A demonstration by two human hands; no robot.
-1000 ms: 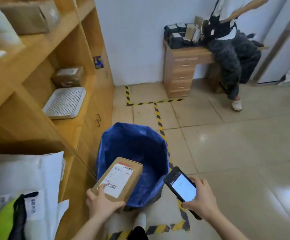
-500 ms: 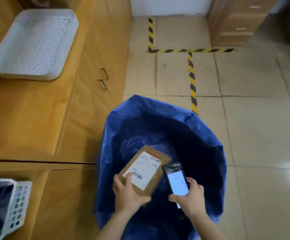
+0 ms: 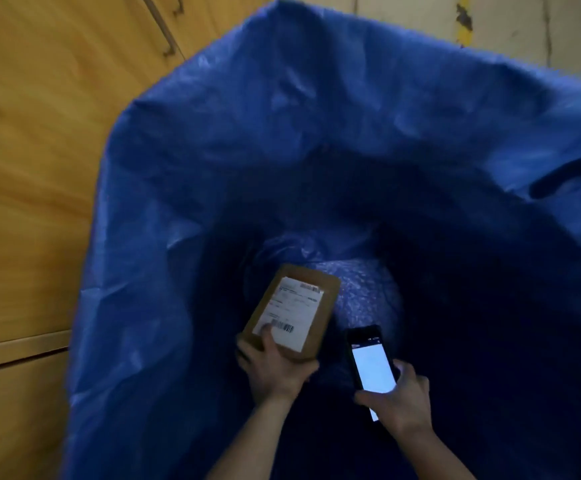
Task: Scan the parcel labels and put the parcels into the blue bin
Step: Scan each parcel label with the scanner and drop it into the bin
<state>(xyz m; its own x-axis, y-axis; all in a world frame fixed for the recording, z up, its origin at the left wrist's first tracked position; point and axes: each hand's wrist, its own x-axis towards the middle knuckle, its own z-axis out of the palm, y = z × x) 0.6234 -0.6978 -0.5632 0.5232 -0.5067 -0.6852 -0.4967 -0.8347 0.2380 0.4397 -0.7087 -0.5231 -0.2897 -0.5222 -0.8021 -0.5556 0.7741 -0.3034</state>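
The left hand (image 3: 275, 370) and the right hand (image 3: 403, 400) are seen bare, and both forearms (image 3: 247, 441) are uncovered as far as they are shown.

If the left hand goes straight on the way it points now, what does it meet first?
Likely the crinkled pale bottom of the blue plastic-lined bin; the brown cardboard parcel in the left hand would touch first. Nothing shows between, but depth is unclear.
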